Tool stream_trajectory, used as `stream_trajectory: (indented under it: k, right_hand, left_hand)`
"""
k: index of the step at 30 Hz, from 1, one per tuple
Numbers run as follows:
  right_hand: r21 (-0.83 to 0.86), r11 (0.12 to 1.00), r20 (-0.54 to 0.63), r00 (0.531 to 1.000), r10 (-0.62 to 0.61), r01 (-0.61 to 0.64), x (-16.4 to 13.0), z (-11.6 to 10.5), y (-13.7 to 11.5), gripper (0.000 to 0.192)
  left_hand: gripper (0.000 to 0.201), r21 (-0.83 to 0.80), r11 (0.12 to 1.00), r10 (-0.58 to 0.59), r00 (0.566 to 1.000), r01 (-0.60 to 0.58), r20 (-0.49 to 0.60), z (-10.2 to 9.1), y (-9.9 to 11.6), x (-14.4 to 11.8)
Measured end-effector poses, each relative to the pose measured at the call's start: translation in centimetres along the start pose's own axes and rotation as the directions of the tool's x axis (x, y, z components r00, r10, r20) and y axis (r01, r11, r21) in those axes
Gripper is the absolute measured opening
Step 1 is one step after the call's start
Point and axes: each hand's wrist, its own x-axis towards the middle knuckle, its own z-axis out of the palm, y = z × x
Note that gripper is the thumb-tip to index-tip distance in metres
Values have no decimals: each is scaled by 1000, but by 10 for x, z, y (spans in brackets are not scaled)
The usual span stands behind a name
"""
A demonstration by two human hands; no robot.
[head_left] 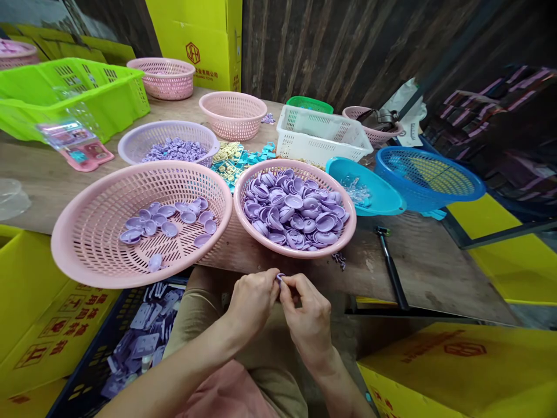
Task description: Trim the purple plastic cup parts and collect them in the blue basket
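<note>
Across the wooden table (435, 261), a pink basket (87, 232) with a few purple caps is sitting beside a fuller pink basket (343, 232), with a blue basket (470, 191) and a white crate (322, 130) lying beyond. Below the table's near edge, a small purple piece (279, 278) is sitting pinched between both hands' fingertips. The left hand (252, 302) and right hand (308, 316) are pressing together over the lap, fingers curled closed around it, wrists angling inward.
</note>
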Motion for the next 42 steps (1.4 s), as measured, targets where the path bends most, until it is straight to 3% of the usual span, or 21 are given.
stream_trajectory:
  k: [8,10,12,14,17,19,22,24,26,29,31,34,38,42]
  right_hand:
    - [19,1000,-41,999,-3,4,-3,6,-8,18]
    - [104,994,12,999,31,-32,-2,5,-10,17]
    - [218,971,116,990,76,-100,0,2,-3,14]
    - [256,945,143,975,170,-202,4,-4,18,14]
    - [77,940,-111,934,338,-331,8,-18,75,16]
    - [-159,925,-242,922,302,-344,10,-29,115,13]
    - [-229,913,-290,919,268,-338,12,-37,155,9]
    - [-234,921,-299,924,237,-311,14,-38,165,8]
    - [-253,930,-290,938,189,-266,16,-35,168,11]
    - [-310,917,-256,951,173,-250,17,-28,174,16]
    - [-340,899,-248,948,199,-278,16,-25,181,17]
    - [-338,870,-251,925,284,-359,15,-24,190,12]
    - [-267,826,-199,867,456,-496,9,-29,192,15]
    - [-241,877,-170,908,383,-415,6,-31,188,26]
  left_hand:
    - [23,173,985,-20,998,10,54,3,6,-6]
    - [23,164,986,-5,999,-2,42,2,3,-8]
    - [24,127,992,26,999,-21,-41,-8,-6,-10]
    - [25,102,995,20,977,1,-210,-30,-22,-11]
    - [27,181,955,-127,878,233,-461,-74,-57,-7]
    - [31,324,863,-178,834,387,-523,-97,-78,-1]
    - [37,460,775,-115,813,433,-571,-105,-90,12]
    - [36,455,827,-12,820,329,-573,-93,-80,25]
    - [30,396,907,98,842,144,-531,-75,-59,42]
    - [23,266,955,230,894,-131,-384,-49,-18,71]
    - [21,213,950,280,922,-227,-268,-36,8,91]
    - [18,228,937,300,944,-266,-133,-22,38,116]
    - [19,260,913,340,938,-314,-62,-7,58,135]
    - [17,252,914,335,942,-318,-28,-2,60,141]
